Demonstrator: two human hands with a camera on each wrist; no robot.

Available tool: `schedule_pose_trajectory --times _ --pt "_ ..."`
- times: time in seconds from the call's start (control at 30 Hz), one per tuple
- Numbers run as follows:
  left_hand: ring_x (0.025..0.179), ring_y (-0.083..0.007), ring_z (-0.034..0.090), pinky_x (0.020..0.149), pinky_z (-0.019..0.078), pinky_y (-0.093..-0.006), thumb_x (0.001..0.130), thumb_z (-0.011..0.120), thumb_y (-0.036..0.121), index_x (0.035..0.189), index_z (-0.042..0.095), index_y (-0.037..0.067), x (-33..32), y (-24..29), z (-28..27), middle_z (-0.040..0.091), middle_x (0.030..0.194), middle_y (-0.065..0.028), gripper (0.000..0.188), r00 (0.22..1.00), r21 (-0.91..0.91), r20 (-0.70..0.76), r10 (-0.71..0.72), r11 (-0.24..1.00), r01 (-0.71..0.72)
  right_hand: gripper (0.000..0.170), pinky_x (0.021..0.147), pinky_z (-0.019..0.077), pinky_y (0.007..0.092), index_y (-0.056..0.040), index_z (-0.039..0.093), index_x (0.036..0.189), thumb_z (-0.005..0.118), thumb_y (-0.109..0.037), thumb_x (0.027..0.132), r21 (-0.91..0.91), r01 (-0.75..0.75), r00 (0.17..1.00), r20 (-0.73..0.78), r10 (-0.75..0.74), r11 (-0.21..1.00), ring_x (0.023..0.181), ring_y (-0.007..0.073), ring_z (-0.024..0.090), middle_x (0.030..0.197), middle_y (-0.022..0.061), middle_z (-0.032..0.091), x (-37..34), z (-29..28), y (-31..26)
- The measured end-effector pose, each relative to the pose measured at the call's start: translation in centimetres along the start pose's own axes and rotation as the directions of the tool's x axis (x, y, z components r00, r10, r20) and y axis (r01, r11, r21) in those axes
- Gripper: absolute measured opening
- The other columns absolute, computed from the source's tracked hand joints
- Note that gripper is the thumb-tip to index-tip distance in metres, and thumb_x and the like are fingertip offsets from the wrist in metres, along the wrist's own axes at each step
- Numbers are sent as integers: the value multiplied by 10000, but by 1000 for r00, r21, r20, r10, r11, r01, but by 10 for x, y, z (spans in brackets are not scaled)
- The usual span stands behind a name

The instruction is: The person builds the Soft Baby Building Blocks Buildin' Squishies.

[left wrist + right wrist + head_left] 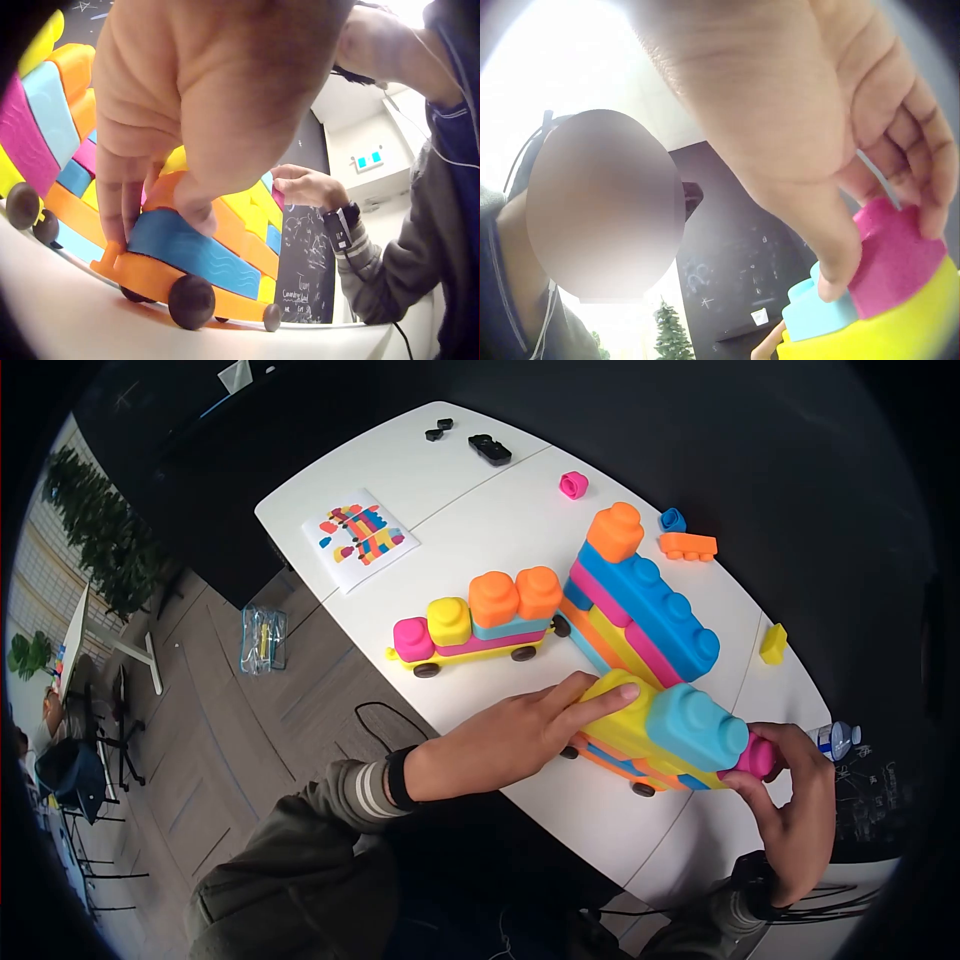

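Observation:
My right hand (pixel 805 810) pinches a magenta block (pixel 760 757) between thumb and fingers at the right end of a wheeled block stack. In the right wrist view, this magenta block (pixel 896 262) sits against a light blue block (pixel 821 311), above yellow. My left hand (pixel 500 745) grips the other end of the stack, index finger stretched over a yellow block (pixel 615 710). Seen from the left wrist, its thumb and fingers straddle the stack above a dark blue block (pixel 191 251) and an orange wheeled base (pixel 150 271). A large light blue block (pixel 695 725) lies between the hands.
A wheeled wagon (pixel 470 648) with blocks stands left of a tall stack (pixel 650 610). Loose orange (pixel 688 546), magenta (pixel 573 485), blue (pixel 672 520) and yellow (pixel 772 644) blocks lie beyond. A printed sheet (pixel 350 565) and a bottle (pixel 835 740) are also in view.

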State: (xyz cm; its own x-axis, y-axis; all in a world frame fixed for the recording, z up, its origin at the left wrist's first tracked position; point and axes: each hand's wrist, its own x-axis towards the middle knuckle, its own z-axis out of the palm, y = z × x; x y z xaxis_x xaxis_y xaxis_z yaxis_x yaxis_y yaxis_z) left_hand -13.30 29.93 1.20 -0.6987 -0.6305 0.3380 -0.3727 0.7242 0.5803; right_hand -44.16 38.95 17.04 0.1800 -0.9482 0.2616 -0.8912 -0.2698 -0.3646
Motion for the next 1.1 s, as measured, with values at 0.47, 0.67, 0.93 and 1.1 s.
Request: schedule_pose_trajectory --times 0.47,0.67,0.93,1.1 --pt "1208 -321 772 1026 642 -454 930 925 86 1223 860 83 -2 -3 -46 793 1293 -99 300 948 274 -295 122 961 -38 440 743 531 340 21 727 1300 933 -208 986 -124 -387 918 44 395 914 800 168 663 927 112 709 -45 -46 47" --pt "1257 -371 731 1116 566 -455 753 1080 288 1537 692 90 -12 -4 -91 783 1309 -114 896 846 522 -532 -26 777 351 400 676 529 371 20 773 1206 975 -177 922 -66 -457 888 30 460 887 760 202 702 875 106 754 -49 -51 56" --pt "887 -416 834 848 653 -442 713 1116 382 1560 655 125 -22 -53 -99 844 949 -171 998 849 352 -285 -445 775 525 443 839 592 371 36 762 1267 937 19 861 -125 -586 800 66 596 800 860 210 758 927 133 808 -45 -58 41" --pt "880 -402 830 814 637 -457 740 1104 322 1422 711 97 -22 -58 -105 835 931 -180 819 839 223 -274 -470 818 531 674 1170 600 501 -40 706 1511 972 -137 899 -542 -338 941 -213 263 769 1478 354 660 1550 181 702 -66 -35 40"
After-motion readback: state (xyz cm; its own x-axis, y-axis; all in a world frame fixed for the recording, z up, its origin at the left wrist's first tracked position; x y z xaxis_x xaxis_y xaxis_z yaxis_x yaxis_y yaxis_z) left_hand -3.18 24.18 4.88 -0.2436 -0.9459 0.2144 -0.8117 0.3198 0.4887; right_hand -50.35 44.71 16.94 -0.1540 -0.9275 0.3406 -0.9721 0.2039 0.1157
